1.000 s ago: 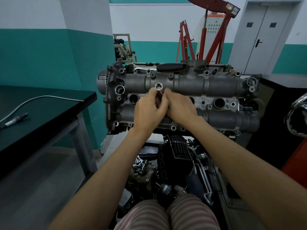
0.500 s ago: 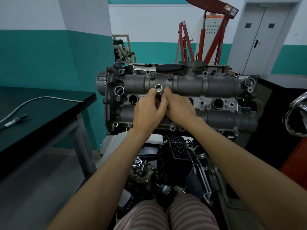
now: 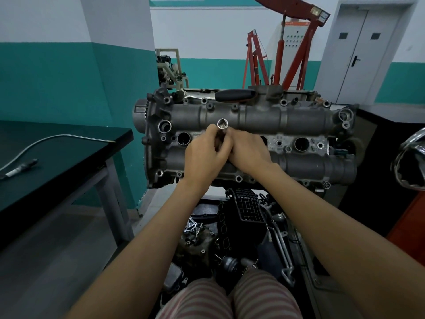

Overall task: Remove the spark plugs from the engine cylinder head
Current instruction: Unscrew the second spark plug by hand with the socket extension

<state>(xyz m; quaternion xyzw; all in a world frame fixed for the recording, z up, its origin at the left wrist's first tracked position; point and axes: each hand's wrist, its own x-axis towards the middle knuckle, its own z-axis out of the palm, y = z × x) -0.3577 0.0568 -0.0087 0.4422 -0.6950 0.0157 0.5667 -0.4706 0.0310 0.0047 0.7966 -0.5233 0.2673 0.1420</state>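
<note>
The grey engine cylinder head (image 3: 299, 120) stands in front of me with a row of spark plug wells; one open well (image 3: 184, 138) is at the left and another (image 3: 301, 143) at the right. A silver socket tool (image 3: 222, 124) sticks up out of a middle well, its open end facing me. My left hand (image 3: 204, 155) and my right hand (image 3: 249, 150) both grip its shaft, fingers curled round it side by side. The well under my hands is hidden.
A ratchet with a black handle (image 3: 234, 95) lies on the far edge of the head. A dark table (image 3: 69, 153) at the left carries a cable and a spark plug (image 3: 21, 168). Loose engine parts (image 3: 241, 226) lie below. A red crane (image 3: 287, 42) stands behind.
My hands have barely shifted on the socket tool; the grip looks the same. The view moved slightly.
</note>
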